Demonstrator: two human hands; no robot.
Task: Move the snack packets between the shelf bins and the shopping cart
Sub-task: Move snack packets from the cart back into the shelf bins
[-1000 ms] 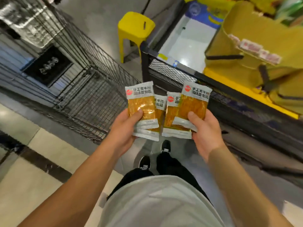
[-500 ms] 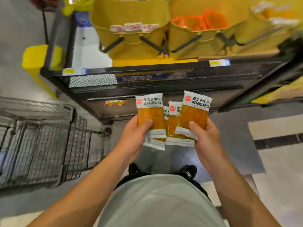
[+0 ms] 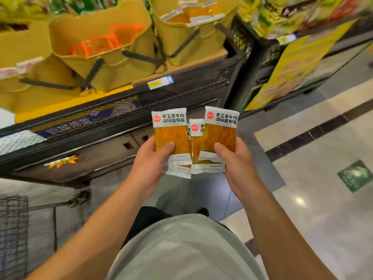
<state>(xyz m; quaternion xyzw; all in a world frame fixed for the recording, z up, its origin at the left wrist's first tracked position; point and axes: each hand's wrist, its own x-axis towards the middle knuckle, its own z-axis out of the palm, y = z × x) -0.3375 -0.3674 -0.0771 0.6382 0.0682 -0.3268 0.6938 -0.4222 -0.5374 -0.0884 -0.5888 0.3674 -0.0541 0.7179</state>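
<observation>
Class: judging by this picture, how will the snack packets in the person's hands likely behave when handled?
The snack packets look flat and thin, so probably light and bendy. Their glossy film may slide, since each hand, left hand and right hand, pinches an overlapping pair.

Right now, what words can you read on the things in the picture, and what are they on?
"手工素牛排" over "调味面制品": left packet and right packet.
Red round logo on each: too small.
Middle packet: mostly covered.
Price tag, yellow sign, floor sticker: too blurred.

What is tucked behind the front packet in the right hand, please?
Behind the front packet in the right hand, a second packet peeks out leftward; most of it is covered.
</observation>
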